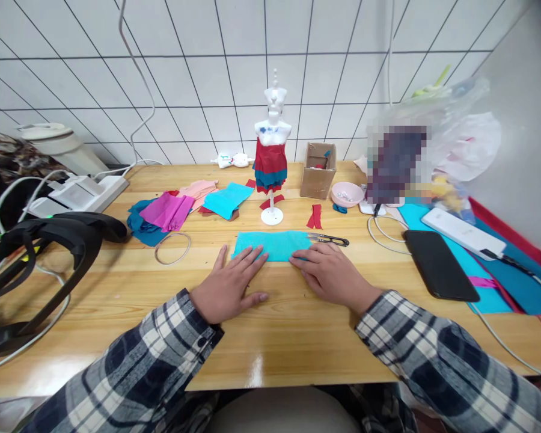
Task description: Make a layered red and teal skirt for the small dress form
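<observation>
A turquoise strip of crepe-like paper or cloth (277, 245) lies flat on the wooden table in front of me. My left hand (228, 285) rests on its left end, palm down with the fingers spread. Over its right end lies my right hand (329, 270), fingers extended and close together. Black-handled thread snips (336, 240) lie just beyond the right hand, their blades by the strip's right edge. Behind the strip stands a small white dress form (275, 101) wearing a red and blue layered skirt (271, 165).
Coloured pieces (174, 210) are piled left of the stand, near a thin ring (172, 249). A cardboard box (318, 170), a pink bowl (347, 194) and red scraps (314, 216) are at back right. A black phone (440, 264) lies right; a black headset (72, 240) sits left.
</observation>
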`<state>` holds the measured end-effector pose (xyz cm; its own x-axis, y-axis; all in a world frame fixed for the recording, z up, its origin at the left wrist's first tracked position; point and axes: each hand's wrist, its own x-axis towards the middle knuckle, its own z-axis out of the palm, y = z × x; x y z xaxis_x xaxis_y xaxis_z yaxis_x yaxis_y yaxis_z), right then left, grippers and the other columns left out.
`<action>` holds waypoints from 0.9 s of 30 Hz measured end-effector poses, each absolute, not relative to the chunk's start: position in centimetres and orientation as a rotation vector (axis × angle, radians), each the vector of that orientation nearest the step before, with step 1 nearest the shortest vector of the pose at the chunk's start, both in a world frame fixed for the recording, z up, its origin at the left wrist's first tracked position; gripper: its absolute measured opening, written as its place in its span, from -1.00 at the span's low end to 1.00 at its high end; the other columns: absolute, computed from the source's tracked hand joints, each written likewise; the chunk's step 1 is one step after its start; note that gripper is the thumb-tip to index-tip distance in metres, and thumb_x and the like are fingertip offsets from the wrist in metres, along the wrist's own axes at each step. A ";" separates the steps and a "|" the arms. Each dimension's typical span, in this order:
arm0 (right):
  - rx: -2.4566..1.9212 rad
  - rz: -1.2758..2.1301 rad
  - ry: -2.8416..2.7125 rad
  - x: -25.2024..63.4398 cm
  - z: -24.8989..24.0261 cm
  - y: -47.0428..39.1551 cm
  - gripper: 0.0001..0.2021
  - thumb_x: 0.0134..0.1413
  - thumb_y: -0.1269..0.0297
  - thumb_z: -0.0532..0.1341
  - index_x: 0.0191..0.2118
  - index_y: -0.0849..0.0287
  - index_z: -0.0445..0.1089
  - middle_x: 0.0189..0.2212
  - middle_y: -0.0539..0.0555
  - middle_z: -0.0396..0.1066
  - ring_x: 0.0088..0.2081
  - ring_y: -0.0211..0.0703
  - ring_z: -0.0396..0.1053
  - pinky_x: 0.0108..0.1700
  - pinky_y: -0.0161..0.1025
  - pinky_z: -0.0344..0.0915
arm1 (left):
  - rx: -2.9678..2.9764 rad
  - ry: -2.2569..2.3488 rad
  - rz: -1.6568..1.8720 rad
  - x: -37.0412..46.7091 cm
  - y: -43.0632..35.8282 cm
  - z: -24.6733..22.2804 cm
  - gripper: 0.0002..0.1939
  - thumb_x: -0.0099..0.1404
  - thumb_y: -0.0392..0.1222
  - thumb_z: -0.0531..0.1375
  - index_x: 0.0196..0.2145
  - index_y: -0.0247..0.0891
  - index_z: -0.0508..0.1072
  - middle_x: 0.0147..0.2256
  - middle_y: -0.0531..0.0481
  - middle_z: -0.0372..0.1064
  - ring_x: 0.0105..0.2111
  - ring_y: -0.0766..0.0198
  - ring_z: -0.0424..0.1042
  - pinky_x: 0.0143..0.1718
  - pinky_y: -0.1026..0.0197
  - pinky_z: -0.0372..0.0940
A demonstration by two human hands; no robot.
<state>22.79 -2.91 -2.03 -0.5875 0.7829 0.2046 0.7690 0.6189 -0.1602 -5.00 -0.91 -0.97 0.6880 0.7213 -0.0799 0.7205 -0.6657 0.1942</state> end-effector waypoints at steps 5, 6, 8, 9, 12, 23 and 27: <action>-1.233 0.066 -2.580 23.0 -2.1 -2.8 -0.66 0.30 0.30 0.05 0.09 0.03 0.44 0.08 0.01 0.45 0.02 0.02 0.27 0.06 0.01 0.16 | 2.487 1.395 0.364 -4.9 0.4 -0.8 -0.53 0.47 0.05 -0.11 0.21 -0.12 0.27 0.18 -0.14 0.33 0.17 0.07 0.29 0.23 -0.19 -0.03; -1.224 0.048 -2.572 23.0 -2.1 -2.8 -0.67 0.30 0.30 0.05 0.07 0.04 0.45 0.07 0.02 0.45 0.02 0.03 0.27 0.06 0.02 0.16 | 2.441 1.446 0.451 -4.7 0.7 -0.8 -0.56 0.46 0.06 -0.08 0.12 -0.12 0.37 0.11 -0.11 0.40 0.12 0.08 0.33 0.18 -0.13 0.04; -1.202 -0.006 -2.535 22.7 -2.0 -2.7 -0.68 0.29 0.30 0.07 0.06 0.06 0.45 0.08 0.06 0.44 0.04 0.05 0.26 0.06 0.03 0.15 | 2.396 1.515 0.567 -4.3 1.2 -0.8 -0.65 0.38 0.11 0.07 -0.06 -0.11 0.47 0.03 -0.06 0.45 0.07 0.08 0.36 0.14 -0.09 0.06; -1.184 -0.034 -2.514 22.4 -2.0 -2.7 -0.68 0.27 0.30 0.08 0.07 0.09 0.44 0.10 0.08 0.42 0.04 0.07 0.25 0.06 0.04 0.15 | 2.396 1.527 0.585 -4.0 1.4 -0.9 -0.69 0.32 0.11 0.15 -0.14 -0.11 0.50 0.01 -0.04 0.45 0.06 0.07 0.37 0.15 -0.10 0.02; -1.063 -0.064 -2.523 20.9 -2.0 -2.4 -0.65 0.24 0.32 0.11 0.10 0.13 0.41 0.12 0.12 0.39 0.03 0.06 0.25 0.03 0.02 0.16 | 2.401 1.524 0.556 -3.4 1.6 -1.3 -0.76 0.25 0.08 0.23 -0.27 -0.11 0.51 -0.06 0.00 0.47 0.00 0.09 0.39 0.16 -0.14 -0.08; -0.849 0.091 -2.633 17.4 -2.6 1.4 -0.75 0.21 0.41 0.09 -0.15 0.23 0.51 -0.26 0.16 0.49 -0.22 -0.09 0.34 -0.15 -0.15 0.24 | 2.389 1.530 0.524 -3.7 1.8 -2.3 -0.83 0.24 -0.05 0.24 -0.21 -0.09 0.49 -0.02 0.03 0.40 0.01 0.11 0.33 0.04 -0.03 0.06; -0.880 0.227 -2.586 17.4 -3.1 1.7 -0.67 0.19 0.47 0.08 0.00 0.22 0.47 -0.22 0.16 0.47 -0.19 -0.10 0.36 -0.15 -0.19 0.28 | 2.332 1.514 0.495 -4.1 2.1 -1.9 -0.88 0.28 -0.10 0.18 -0.26 -0.09 0.51 -0.01 0.07 0.42 0.01 0.14 0.35 0.07 -0.03 0.08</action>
